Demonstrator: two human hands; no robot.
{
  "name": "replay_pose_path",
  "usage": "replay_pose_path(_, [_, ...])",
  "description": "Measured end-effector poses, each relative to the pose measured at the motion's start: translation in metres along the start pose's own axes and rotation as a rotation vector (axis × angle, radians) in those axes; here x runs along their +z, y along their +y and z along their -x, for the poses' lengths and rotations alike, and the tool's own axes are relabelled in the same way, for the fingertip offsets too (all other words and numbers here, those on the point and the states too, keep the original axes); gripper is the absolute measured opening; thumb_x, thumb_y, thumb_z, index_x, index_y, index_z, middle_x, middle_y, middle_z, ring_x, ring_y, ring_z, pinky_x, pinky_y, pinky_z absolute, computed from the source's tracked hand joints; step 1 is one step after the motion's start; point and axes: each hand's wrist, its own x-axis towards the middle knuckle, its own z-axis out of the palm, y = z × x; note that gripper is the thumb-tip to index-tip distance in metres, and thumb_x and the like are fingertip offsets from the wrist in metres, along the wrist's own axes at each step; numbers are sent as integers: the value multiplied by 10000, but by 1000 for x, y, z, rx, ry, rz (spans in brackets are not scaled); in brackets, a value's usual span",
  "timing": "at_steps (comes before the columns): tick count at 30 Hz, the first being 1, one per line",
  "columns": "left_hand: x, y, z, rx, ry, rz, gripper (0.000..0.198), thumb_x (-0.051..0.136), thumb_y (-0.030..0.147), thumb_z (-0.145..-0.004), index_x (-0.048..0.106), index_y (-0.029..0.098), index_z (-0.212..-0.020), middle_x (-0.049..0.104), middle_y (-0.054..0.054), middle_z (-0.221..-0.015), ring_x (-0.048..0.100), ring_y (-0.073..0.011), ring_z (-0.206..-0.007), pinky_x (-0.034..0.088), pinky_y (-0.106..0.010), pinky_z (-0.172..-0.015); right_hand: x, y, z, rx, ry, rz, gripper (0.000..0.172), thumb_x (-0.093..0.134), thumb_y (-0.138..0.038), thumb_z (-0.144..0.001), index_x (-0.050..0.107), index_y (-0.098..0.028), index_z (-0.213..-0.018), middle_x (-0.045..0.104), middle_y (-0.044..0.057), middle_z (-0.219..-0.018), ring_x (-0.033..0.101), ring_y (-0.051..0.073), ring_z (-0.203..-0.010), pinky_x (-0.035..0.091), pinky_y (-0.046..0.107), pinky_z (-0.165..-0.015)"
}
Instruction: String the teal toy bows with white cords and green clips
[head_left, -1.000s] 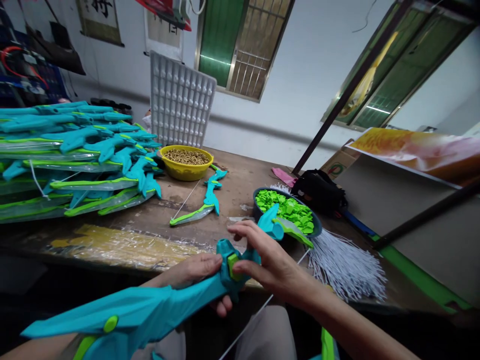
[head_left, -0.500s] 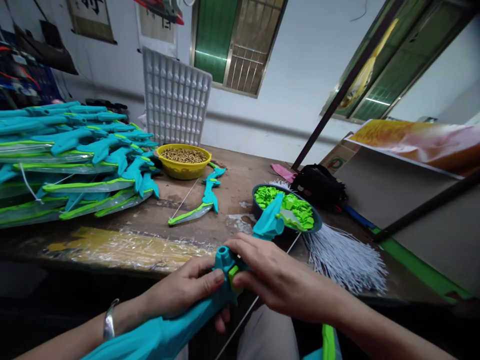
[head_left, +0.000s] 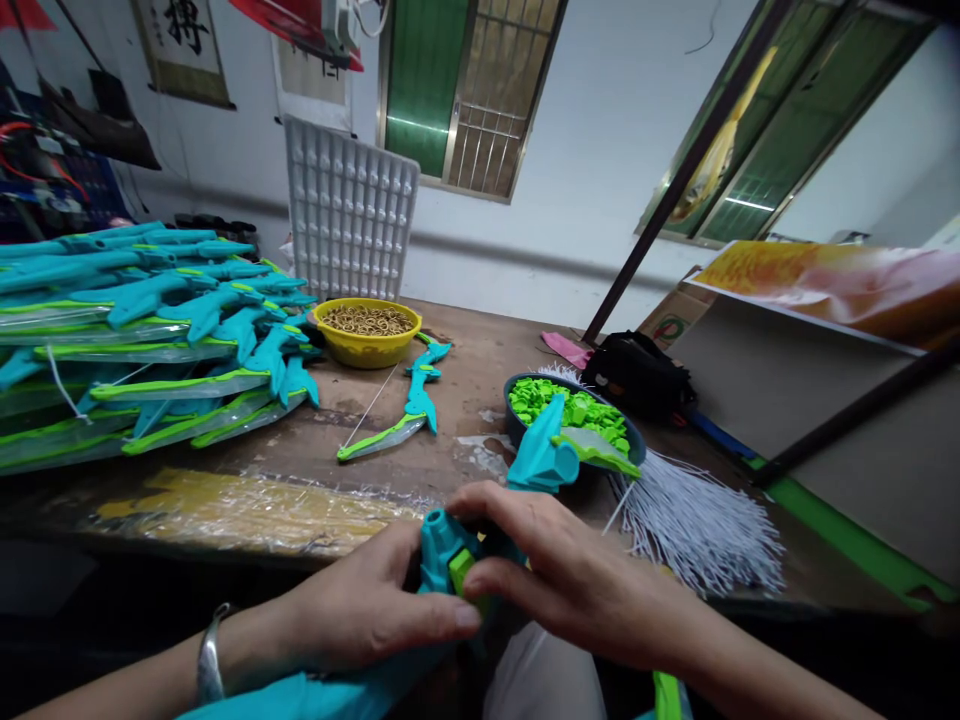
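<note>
Between my hands, above my lap, is a turquoise toy bow (head_left: 541,452) with green-edged limbs. Around its grip near the short round tube, my left hand (head_left: 375,600) is closed, thumb lying across the body. From the other side my right hand (head_left: 551,575) grips the bow, its thumb against a small bright green piece (head_left: 460,570) set beside the tube. My fingers hide much of the bow's middle. A finished-looking bow (head_left: 420,398) with its string lies on the table beyond my hands.
Turquoise and green bows (head_left: 202,300) are piled at the left. A yellow basin (head_left: 367,350) holds metal rings. Behind the held bow stands a dark basin (head_left: 517,425) of green pieces, beside a bundle of white strings (head_left: 705,530). A black bag (head_left: 637,370) sits farther back.
My left thumb has shifted right, now nearer the green piece and my right thumb. The bow has turned slightly, so its far green limb shows more over the dark basin.
</note>
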Motion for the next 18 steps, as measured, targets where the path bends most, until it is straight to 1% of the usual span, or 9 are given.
replay_pose_path(2, [2,2,0,-12,27,-69,287,741,387,-786,585,164,-879,553,31,-714,520,-115,-600,446,-225,-560,2,-1,2,-48,32,30,341,662,-173,-957,532,-189,-1272,672,74,-1196,641,208,-1072,487,290,-899])
replay_pose_path(4, [5,6,0,-27,62,-148,280,697,417,-821,573,167,-850,546,30,-682,518,-118,-568,444,-227,-531,4,-3,2,-88,64,54,349,644,-145,-961,521,-189,-1285,662,80,-1212,632,207,-1085,483,292,-920])
replay_pose_path(6, [8,11,1,-32,81,-217,271,656,424,-848,558,174,-809,545,30,-645,527,-122,-550,439,-223,-513,4,-4,2,-104,88,68,329,629,-127,-963,522,-188,-1269,658,78,-1197,632,199,-1051,485,288,-908])
replay_pose_path(8, [10,16,1,-11,86,-274,236,643,375,-851,537,181,-768,535,37,-614,513,-114,-542,419,-208,-502,5,-4,1,-118,106,55,325,652,-106,-941,531,-188,-1232,661,61,-1150,631,185,-1009,484,273,-885])
replay_pose_path(11, [13,20,0,27,96,-348,202,617,310,-854,509,190,-733,516,47,-593,491,-106,-543,384,-195,-492,4,-2,-1,-130,116,26,375,724,-75,-878,545,-174,-1193,663,44,-1089,630,176,-996,478,256,-868])
replay_pose_path(15, [15,21,-2,33,135,-372,213,612,331,-869,524,190,-735,540,45,-568,512,-110,-510,365,-202,-475,3,2,-7,-156,108,68,385,752,-80,-857,566,-154,-1186,673,67,-1099,637,197,-991,488,283,-857])
replay_pose_path(18, [9,18,0,16,134,-328,241,642,401,-871,558,183,-810,578,39,-570,542,-122,-514,383,-209,-487,4,5,-15,-167,68,93,352,755,-144,-881,583,-161,-1188,687,55,-1042,653,197,-938,508,285,-813])
